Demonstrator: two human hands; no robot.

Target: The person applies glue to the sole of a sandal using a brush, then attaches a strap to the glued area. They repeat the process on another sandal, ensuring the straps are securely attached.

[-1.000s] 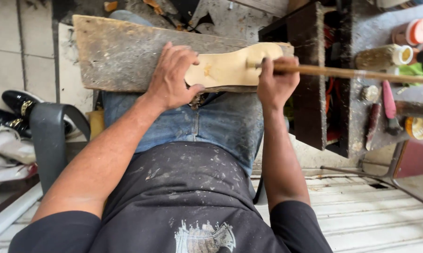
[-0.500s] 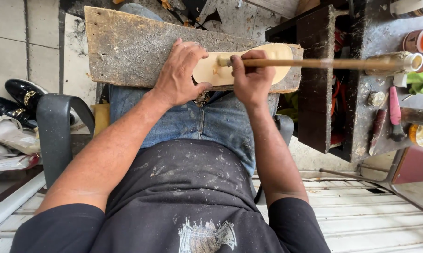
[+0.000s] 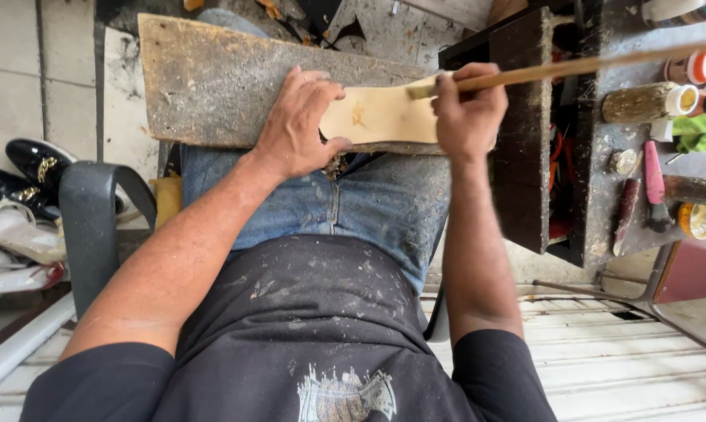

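left hand (image 3: 296,125) lies flat w/ fingers spread on the pale wood piece (image 3: 380,116), pinning it to the rough board (image 3: 212,82) across the lap, while right hand (image 3: 468,109) fists round a long wooden stick (image 3: 571,69), tip just left of its knuckles, bearing on the piece.

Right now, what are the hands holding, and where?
Right hand grips the long wooden stick near its lower end; left hand presses the pale wood piece.

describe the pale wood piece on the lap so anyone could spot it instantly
Start at the long grey, worn board lying across the person's lap. On its right end lies the pale wood piece, pinned by the left hand, the right hand at its other end. It alone is clean, light yellow wood.
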